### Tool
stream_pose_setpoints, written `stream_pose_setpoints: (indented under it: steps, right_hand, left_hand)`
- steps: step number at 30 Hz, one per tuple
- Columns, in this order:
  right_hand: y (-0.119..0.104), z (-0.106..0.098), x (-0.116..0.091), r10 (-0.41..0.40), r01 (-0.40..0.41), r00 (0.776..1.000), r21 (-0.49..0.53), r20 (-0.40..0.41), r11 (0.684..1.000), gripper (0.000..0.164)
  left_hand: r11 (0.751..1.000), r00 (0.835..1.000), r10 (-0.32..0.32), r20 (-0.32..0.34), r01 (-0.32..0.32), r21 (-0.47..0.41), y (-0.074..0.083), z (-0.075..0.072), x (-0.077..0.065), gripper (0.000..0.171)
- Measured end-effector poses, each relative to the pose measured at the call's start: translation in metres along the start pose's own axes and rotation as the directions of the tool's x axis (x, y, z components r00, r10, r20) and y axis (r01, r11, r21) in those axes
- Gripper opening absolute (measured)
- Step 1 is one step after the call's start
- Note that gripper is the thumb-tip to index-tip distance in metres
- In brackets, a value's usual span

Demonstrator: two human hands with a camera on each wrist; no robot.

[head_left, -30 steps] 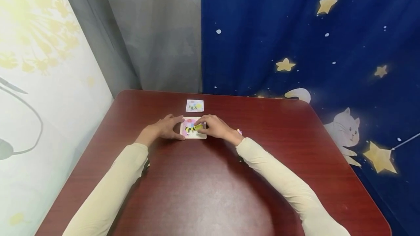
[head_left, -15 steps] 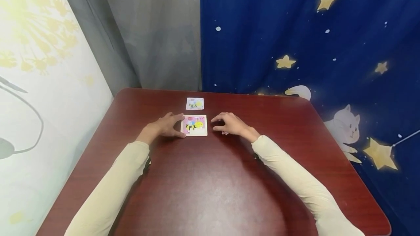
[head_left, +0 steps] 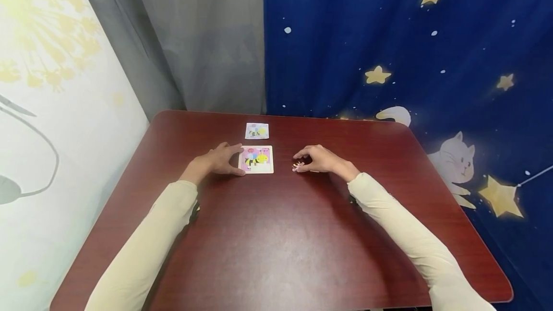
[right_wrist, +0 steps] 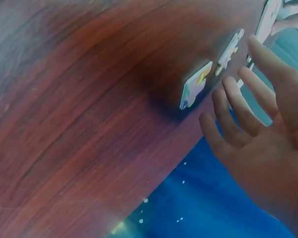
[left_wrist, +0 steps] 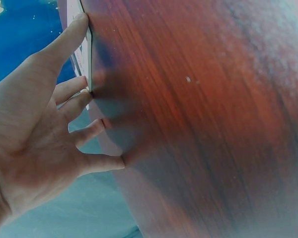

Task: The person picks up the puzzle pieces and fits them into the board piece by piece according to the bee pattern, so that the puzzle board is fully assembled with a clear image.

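A square bee jigsaw puzzle board (head_left: 261, 165) with a pale border lies on the table, part of its lower area showing pale without picture. My left hand (head_left: 220, 159) holds its left side, thumb at the near corner and fingertips at the far one. The left wrist view shows the thumb against the board's edge (left_wrist: 91, 59). To the right of the board, my right hand (head_left: 325, 159) hovers with fingers parted around loose puzzle pieces (head_left: 297, 166), gripping none. The right wrist view shows two loose pieces apart, a nearer puzzle piece (right_wrist: 195, 85) and a farther puzzle piece (right_wrist: 230, 52).
A small card with the same bee picture (head_left: 257, 131) lies behind the board. The dark red wooden table (head_left: 268, 234) reaches back to grey curtains (head_left: 216, 37) and a blue star-patterned curtain (head_left: 328, 37). A white patterned wall (head_left: 65, 157) stands at the left.
My right hand has let go of a yellow piece on the board and moved right to the loose pieces. The left hand stays on the board's left side.
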State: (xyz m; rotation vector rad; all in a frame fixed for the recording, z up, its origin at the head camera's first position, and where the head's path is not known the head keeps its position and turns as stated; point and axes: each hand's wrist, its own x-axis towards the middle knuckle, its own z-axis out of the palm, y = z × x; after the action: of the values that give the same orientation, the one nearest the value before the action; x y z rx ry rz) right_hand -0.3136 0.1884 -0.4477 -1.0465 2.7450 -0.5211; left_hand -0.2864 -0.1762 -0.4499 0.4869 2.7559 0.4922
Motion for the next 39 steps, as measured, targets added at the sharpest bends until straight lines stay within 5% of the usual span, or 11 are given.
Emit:
stream_pose_setpoints:
  steps: [24, 39]
  right_hand:
    - [-0.012, 0.018, 0.015, -0.011, 0.01, 0.999, -0.015, -0.042, 1.0, 0.025]
    - [-0.024, 0.025, 0.026, -0.1, 0.1, 0.991, 0.003, -0.085, 0.995, 0.034]
  left_hand:
    - [1.0, 1.0, 0.006, -0.016, -0.006, -0.024, -0.003, 0.002, 0.0, 0.098]
    - [1.0, 1.0, -0.003, -0.006, 0.003, -0.027, -0.002, 0.001, 0.0, 0.099]
